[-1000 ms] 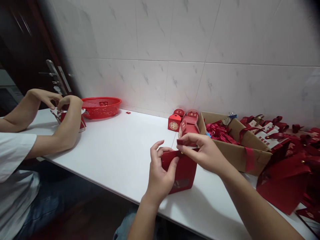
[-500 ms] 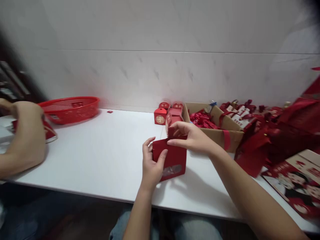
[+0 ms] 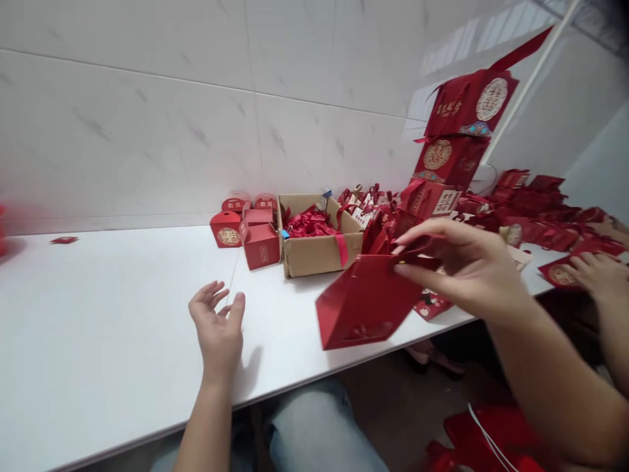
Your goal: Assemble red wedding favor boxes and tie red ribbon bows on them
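My right hand (image 3: 457, 269) pinches the top of a red gift bag (image 3: 368, 301), which hangs tilted above the table's front part. The bag has a small window low on its side. To the left, my left hand (image 3: 219, 328) is raised over the white table (image 3: 122, 328), its fingers apart and curled a little, with nothing in it. Behind the hands, a cardboard box (image 3: 317, 255) holds shiny red ribbons (image 3: 312, 223). Small red boxes (image 3: 260, 246) stand against the box's left side.
Stacked red gift boxes (image 3: 452, 157) rise at the right, with many red bags (image 3: 531, 223) behind. Another person's hand (image 3: 597, 275) touches a red item at the far right. A small red piece (image 3: 63, 240) lies at the back left. A red stool (image 3: 496, 439) stands below.
The view has turned to the right. My right hand has carried the red bag off to the right and up from the table. My left hand has let go of it.
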The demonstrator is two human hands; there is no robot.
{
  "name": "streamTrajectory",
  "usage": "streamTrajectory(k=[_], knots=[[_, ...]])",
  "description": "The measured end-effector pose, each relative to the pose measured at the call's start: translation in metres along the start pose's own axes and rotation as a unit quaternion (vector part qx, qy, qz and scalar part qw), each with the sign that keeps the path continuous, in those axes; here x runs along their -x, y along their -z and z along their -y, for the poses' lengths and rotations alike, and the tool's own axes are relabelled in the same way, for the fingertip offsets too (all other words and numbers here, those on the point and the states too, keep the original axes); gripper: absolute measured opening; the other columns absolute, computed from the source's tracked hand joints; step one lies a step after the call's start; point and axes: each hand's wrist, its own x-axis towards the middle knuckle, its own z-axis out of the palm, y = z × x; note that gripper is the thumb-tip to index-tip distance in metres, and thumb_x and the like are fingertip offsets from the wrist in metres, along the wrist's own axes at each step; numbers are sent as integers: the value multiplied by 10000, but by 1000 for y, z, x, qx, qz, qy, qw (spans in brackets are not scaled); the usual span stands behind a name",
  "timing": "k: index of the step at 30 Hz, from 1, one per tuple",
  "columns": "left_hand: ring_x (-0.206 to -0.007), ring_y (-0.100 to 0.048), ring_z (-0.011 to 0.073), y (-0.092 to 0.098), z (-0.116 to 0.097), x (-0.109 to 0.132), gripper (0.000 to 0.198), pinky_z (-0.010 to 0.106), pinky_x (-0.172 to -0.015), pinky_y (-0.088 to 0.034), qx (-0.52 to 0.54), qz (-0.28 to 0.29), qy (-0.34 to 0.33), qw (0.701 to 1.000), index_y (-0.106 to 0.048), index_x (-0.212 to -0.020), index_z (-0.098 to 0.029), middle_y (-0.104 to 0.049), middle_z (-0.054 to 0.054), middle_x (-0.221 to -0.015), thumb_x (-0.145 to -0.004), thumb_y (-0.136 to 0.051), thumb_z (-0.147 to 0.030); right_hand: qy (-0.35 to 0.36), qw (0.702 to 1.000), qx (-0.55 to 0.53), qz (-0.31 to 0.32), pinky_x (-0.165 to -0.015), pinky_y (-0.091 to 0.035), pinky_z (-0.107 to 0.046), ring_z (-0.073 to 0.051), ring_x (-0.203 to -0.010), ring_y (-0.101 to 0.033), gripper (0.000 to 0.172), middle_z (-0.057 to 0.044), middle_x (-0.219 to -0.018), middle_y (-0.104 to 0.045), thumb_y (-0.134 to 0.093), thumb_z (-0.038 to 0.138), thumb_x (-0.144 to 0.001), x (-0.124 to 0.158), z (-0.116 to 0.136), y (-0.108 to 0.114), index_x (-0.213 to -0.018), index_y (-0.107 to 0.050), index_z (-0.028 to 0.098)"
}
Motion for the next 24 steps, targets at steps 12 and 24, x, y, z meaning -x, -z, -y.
streamTrajectory(k=[12, 24], knots=[[-1134, -507, 283, -7, 2, 2, 585, 469, -869, -463, -152, 85, 39, 984, -409, -1150, -230, -428, 112, -1310, -680, -671, -460, -168, 949, 235, -124, -542, -513, -311, -214, -718, -647, 276, -48, -840, -681, -757, 343, -668, 17, -17, 120, -926, -675, 289], [-1050, -545, 236, 0, 0, -2, 549, 347, -755, -446, -111, 14, 47, 993, -415, -1198, -229, -492, 105, -1282, -755, -601, -494, -230, 878, 409, 98, -626, -456, -285, -207, -730, -620, 269, -68, -840, -663, -615, 272, -736, 0, -74, 54, -976, -544, 174]])
